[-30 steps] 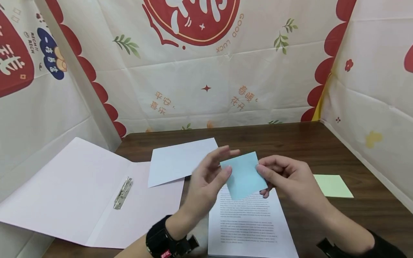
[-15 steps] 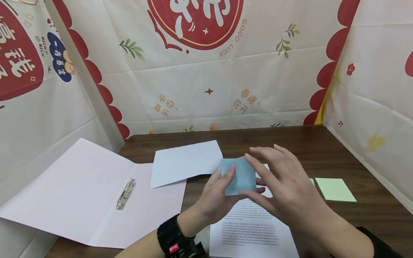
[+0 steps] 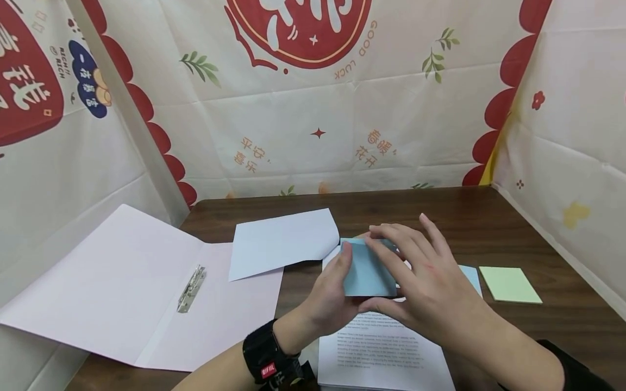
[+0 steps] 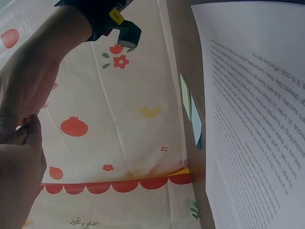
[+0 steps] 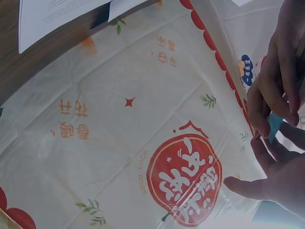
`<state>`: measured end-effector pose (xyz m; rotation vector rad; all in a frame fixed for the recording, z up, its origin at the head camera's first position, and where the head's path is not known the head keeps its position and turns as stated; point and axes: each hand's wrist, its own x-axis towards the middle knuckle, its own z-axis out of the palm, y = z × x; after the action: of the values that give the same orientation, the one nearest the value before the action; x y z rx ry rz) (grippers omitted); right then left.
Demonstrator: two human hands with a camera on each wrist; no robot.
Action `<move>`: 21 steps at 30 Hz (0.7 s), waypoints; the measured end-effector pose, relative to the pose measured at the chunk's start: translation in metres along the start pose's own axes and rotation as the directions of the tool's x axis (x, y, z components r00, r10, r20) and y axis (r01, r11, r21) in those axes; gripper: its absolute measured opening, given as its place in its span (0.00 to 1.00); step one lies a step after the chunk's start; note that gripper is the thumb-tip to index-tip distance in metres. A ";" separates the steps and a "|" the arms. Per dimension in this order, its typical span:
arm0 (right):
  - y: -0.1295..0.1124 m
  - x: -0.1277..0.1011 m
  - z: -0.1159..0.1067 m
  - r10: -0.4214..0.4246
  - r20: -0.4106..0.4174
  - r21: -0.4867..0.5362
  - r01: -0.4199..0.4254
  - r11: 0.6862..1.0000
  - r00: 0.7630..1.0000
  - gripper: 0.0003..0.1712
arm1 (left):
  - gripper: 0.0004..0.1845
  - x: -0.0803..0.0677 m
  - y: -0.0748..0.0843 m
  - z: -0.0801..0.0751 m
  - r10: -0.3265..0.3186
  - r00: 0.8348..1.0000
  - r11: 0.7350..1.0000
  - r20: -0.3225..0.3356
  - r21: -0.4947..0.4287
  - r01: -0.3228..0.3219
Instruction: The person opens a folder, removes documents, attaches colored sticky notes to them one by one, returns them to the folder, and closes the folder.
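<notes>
A blue square sticky note (image 3: 368,274) is in my left hand (image 3: 325,304), the thumb lying over its front left edge and the other fingers mostly hidden behind. My right hand (image 3: 430,277) arches over the note's right side with loosely extended fingers, fingertips at the far edge and thumb at the near edge. In the right wrist view, the note (image 5: 275,125) shows as a thin strip between both hands. Below them lies a stack of printed pages (image 3: 381,355). The left wrist view shows the hands at its left edge, the note not clearly visible.
An open pale pink folder (image 3: 107,293) with a metal clip (image 3: 192,289) lies at the left. A pale blue-white sheet (image 3: 281,239) overlaps its far corner. On the right are a green sticky pad (image 3: 510,284) and a partly covered blue one (image 3: 471,278). Printed cloth walls surround the wooden table.
The right hand has turned over from pinching the note's right edge to arching across it. The left hand has moved slightly right and its thumb now lies on the note, which is tipped flatter.
</notes>
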<state>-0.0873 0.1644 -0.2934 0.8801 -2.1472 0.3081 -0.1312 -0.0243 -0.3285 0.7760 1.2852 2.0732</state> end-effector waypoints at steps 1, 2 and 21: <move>0.000 0.000 0.000 -0.008 -0.022 0.017 0.008 1.000 1.000 0.47 | 0.46 0.000 0.000 0.000 -0.002 1.000 1.000 -0.004 -0.007 0.002; -0.001 0.001 0.000 -0.015 -0.048 0.032 0.017 0.999 0.999 0.43 | 0.46 0.001 0.000 0.000 0.001 1.000 1.000 0.000 -0.013 -0.001; -0.013 0.002 -0.019 -0.558 -0.293 -0.192 0.524 0.830 0.776 0.18 | 0.21 0.014 -0.009 -0.020 0.171 0.984 0.985 0.052 0.025 -0.173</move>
<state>-0.0687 0.1624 -0.2800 1.2442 -1.4947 0.0447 -0.1535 -0.0220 -0.3414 0.9761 1.2630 2.1590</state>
